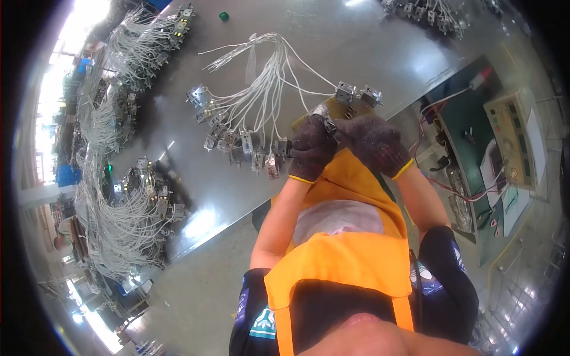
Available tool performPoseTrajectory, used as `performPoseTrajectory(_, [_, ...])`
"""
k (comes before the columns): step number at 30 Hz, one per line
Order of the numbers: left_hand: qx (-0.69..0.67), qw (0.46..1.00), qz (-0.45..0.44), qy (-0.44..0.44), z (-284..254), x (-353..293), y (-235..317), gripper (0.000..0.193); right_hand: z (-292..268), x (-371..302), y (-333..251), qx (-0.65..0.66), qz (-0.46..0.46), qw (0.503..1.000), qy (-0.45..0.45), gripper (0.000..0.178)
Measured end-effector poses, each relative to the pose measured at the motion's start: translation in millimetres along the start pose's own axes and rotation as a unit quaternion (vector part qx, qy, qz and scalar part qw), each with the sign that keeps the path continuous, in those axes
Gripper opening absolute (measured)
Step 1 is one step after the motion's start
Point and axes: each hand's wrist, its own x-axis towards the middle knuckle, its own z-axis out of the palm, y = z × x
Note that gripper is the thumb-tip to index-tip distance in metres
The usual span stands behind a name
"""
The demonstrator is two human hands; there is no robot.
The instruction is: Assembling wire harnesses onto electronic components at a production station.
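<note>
we grip a small metal wired component (321, 113) with both gloved hands, left hand (311, 149) and right hand (373, 142) clenched around it, above the grey tabletop (332, 47) edge, near similar wired components (237, 139).

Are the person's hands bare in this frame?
No, both the left hand and the right hand wear dark knit gloves with yellow cuffs while gripping a small metal part.

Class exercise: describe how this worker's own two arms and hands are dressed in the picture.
Both the left hand and the right hand wear dark speckled knit gloves with yellow-edged cuffs. The forearms are bare below short dark sleeves carrying white and teal markings. An orange apron hangs between the arms.
</note>
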Motion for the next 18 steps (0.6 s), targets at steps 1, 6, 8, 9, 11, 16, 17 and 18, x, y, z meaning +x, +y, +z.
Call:
performPoseTrajectory(1, [-0.012,1.000,-0.009,0.001,4,-2,-3,0.041,1,4,-3,-0.046,0.037,0.996,-0.061,0.018])
performPoseTrajectory(6, [0.076,0.992,-0.046,-0.091,1,2,6,0.036,20,-5,7,-0.070,-0.031,0.996,0.047,0.016])
performPoseTrajectory(8, [-0.041,0.999,-0.015,-0.001,-1,-5,4,0.037,19,-3,-4,-0.058,0.040,0.998,0.001,0.019])
performPoseTrajectory(9, [-0.061,0.993,-0.080,-0.069,4,-16,-16,0.047,15,0,-11,-0.059,0.026,0.998,0.001,0.019])
performPoseTrajectory(11, [-0.017,0.999,-0.019,-0.037,-29,-10,29,0.050,11,-9,-4,0.042,-0.043,0.997,0.040,0.031])
performPoseTrajectory(16, [0.285,0.943,0.090,-0.144,-119,-57,22,0.056,4,-29,-23,0.396,0.008,0.917,-0.049,0.050])
performPoseTrajectory(17, [0.373,0.914,0.078,-0.138,-130,-70,9,0.051,1,-28,-38,0.477,0.073,0.844,-0.233,0.054])
performPoseTrajectory(18, [0.401,0.900,0.089,-0.146,-137,-76,-5,0.050,14,-23,-39,0.479,0.071,0.843,-0.235,0.054])
